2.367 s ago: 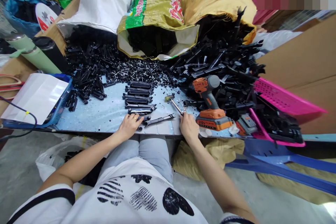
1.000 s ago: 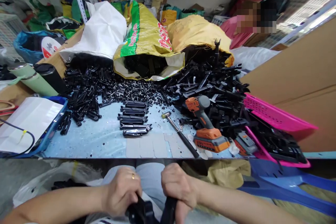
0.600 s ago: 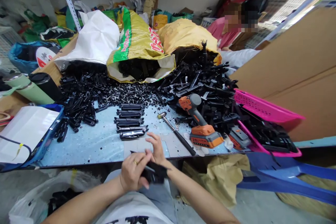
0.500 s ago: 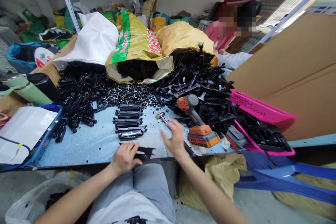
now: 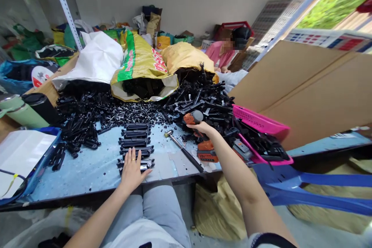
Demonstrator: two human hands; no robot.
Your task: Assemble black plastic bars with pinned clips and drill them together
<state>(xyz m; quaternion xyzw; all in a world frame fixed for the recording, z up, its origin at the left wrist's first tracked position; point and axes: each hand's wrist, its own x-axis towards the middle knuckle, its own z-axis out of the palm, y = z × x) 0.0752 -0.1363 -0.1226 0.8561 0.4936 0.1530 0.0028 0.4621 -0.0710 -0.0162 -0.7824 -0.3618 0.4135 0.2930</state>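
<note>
- The right hand (image 5: 204, 128) is no longer spread open above the hammer (image 5: 183, 150) as it was half a second ago; it is now seen closed around the grip of the orange cordless drill (image 5: 194, 117).
- The drill is found standing on its battery base at the right of the cleared patch of the table (image 5: 87, 168), just against the heap of black pieces (image 5: 203, 99).
- The left hand (image 5: 132, 170) has been shifted forward from the table edge; it is now laid flat, fingers apart, on the black part (image 5: 147, 162).
- That black part, gripped at the edge a moment ago, is now placed as the nearest of the row of black parts (image 5: 136, 140), near the front edge of the table.
- The hammer is left untouched, lying slantwise between the row and the drill.
- The green-and-yellow sack (image 5: 139, 64) is seen lying open at its mouth, with black pieces inside.
- The white sack (image 5: 97, 60) and the yellow-brown sack (image 5: 186, 55) are each seen with black pieces spilled from them.
- The pink basket (image 5: 260, 121) is tipped at the right and is filled with black pieces.
- The blue tray (image 5: 48, 150) at the left is covered by a white sheet (image 5: 20, 151).
</note>
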